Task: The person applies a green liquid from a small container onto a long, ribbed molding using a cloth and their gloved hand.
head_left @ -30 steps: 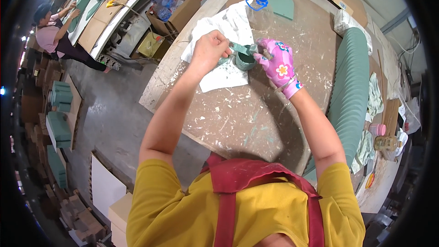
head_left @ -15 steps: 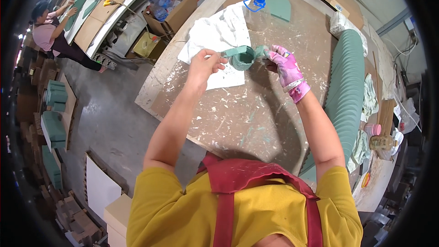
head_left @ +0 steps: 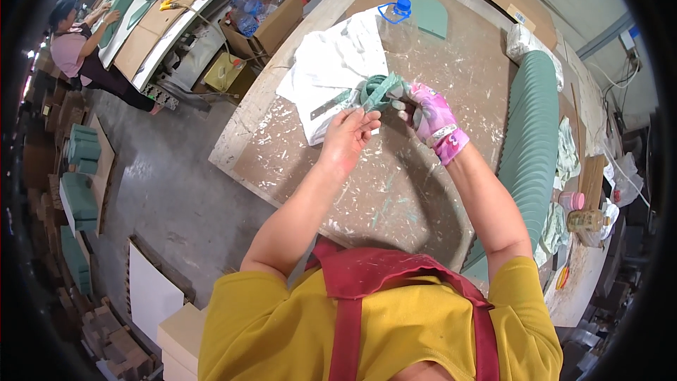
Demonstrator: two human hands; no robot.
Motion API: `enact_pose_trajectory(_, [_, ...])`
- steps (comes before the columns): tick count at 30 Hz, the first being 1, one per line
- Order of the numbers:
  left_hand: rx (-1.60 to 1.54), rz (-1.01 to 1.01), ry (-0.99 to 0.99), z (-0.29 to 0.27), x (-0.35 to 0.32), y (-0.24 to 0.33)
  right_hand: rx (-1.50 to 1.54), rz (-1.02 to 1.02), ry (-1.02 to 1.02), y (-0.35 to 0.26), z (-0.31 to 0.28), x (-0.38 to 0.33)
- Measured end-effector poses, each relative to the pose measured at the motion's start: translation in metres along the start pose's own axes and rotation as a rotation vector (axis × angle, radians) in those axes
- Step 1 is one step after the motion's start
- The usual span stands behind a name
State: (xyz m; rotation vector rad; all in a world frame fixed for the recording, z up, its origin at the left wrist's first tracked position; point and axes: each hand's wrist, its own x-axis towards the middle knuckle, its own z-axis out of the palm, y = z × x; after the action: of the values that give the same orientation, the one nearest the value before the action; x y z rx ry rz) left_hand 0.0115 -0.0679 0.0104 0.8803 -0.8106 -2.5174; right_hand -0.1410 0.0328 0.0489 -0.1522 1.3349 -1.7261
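Workbench | green strip between both hands | left grip, right grip pinching it

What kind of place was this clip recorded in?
Probably a small craft or manufacturing workshop: a paint-spattered worktable, a row of stacked green pieces beside it, and another person working at a long bench with tools.

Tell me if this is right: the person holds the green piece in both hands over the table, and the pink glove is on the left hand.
Not quite. In the head view, the pink glove is on the right hand; the left hand is bare. Both hands do hold the green piece over the table.
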Motion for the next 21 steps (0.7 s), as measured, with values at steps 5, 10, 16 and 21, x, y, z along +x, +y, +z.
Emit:
enact_pose_trajectory(5, [0.013,0.072,0.033,0.001,0.005,0.007,0.039,0.061,-0.022,0.002,-0.011,0.003])
enact_pose_trajectory(10, [0.077,0.068,-0.012,0.007,-0.001,0.002,0.021,0.091,-0.026,-0.001,-0.009,0.001])
enact_pose_trajectory(16, [0.045,0.112,0.023,0.003,0.004,0.004,0.023,0.131,-0.081,-0.005,-0.014,0.000])
enact_pose_trajectory(21, [0.085,0.124,0.038,0.001,0.007,-0.003,0.103,0.070,-0.078,0.003,-0.011,0.006])
